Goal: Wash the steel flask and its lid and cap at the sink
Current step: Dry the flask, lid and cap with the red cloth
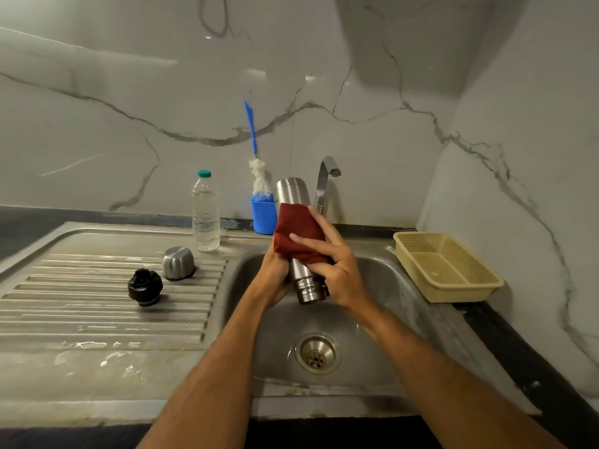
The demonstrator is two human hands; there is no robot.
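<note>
Here, at frame centre above the sink (382,286), the left hand (275,273) grips the inverted steel flask (299,277) while the right hand (337,267) clasps a maroon cloth (298,231) around it; rotating the flask would likely wipe evenly.

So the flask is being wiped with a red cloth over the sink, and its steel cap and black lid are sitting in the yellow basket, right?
Not quite. The head view shows the steel cap and black lid on the ribbed drainboard, left of the sink; the rest is right.

Red cloth (299,233), silver flask (293,191).
</note>
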